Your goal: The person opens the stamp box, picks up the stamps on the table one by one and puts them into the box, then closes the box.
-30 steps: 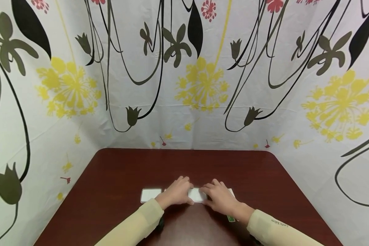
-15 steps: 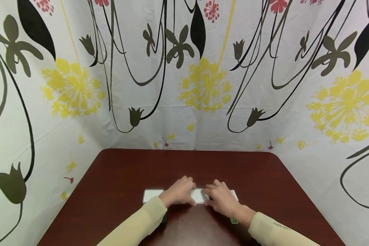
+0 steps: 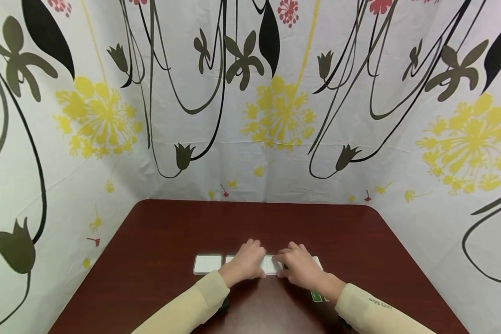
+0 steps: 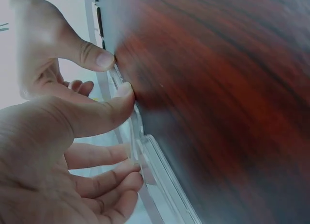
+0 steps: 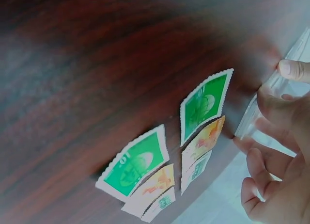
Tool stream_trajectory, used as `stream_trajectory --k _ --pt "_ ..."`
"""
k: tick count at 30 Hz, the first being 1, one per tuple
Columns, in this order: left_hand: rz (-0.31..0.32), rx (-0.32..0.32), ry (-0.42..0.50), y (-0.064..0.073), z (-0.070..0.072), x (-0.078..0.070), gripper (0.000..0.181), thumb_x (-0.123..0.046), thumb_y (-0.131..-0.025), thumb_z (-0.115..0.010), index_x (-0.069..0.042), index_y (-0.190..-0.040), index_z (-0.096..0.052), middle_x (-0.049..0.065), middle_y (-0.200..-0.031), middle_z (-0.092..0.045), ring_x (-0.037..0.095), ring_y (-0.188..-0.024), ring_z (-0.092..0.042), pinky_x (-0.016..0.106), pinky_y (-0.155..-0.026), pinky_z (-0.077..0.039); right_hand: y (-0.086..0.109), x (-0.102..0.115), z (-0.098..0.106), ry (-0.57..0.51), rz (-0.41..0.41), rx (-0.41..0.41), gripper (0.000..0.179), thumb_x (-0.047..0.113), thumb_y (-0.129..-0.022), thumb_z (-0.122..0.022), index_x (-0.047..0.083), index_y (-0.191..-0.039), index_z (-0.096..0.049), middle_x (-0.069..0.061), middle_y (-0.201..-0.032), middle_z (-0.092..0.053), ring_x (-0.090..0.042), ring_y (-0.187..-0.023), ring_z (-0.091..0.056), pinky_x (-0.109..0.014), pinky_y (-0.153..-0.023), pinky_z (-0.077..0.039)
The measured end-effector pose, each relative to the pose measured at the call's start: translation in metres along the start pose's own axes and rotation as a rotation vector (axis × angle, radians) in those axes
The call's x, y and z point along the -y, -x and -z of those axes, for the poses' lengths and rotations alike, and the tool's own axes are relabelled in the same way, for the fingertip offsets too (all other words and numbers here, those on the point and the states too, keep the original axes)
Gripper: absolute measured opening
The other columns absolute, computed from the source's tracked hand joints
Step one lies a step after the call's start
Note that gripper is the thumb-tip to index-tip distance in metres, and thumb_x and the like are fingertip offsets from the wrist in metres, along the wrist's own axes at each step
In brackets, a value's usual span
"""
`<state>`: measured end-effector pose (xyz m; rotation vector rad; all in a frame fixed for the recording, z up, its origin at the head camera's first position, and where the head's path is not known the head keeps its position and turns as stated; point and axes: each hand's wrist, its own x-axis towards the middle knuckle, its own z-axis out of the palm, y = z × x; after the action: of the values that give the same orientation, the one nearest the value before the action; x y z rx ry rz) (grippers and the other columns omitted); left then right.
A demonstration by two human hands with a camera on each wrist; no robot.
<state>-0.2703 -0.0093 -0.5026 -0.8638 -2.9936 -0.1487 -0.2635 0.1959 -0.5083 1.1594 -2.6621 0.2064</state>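
A row of flat clear plastic cases lies across the table. In the head view my left hand [image 3: 246, 260] holds the middle clear plastic case [image 3: 271, 265] by its near and far edges, on its left part. My right hand [image 3: 301, 268] grips the same case farther right. Both thumbs press along the near edge, close together in the left wrist view, and the other fingers reach over the far side. Another plastic case [image 4: 167, 178] sits beside my left fingers. Green stamps [image 5: 206, 105] with perforated edges lie near my right hand, alongside orange stamps [image 5: 155, 185] and smaller pale stamps.
The leftmost case [image 3: 207, 264] stands a little apart from its neighbour. A white edge [image 3: 318, 262] shows past my right hand. The dark red table [image 3: 250, 222] reaches back to a white flower-print cloth [image 3: 267, 176].
Both hands stay almost in place on the case. The head view has shifted slightly. A bit more of the stamps and of the case behind my left wrist shows now.
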Motion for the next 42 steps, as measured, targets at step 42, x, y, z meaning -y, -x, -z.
stream_trajectory --k 42 --pt "0.018 -0.063 0.202 0.013 0.008 0.006 0.052 -0.043 -0.077 -0.086 -0.011 -0.117 -0.075 -0.001 -0.103 -0.059 0.025 -0.101 -0.054 0.068 -0.1 -0.036 0.002 -0.012 0.01 -0.039 -0.006 -0.017 0.042 0.036 -0.079 -0.084 0.026 -0.119 -0.076 0.008 -0.109 -0.068 -0.013 -0.088 -0.046 -0.036 -0.07 -0.033"
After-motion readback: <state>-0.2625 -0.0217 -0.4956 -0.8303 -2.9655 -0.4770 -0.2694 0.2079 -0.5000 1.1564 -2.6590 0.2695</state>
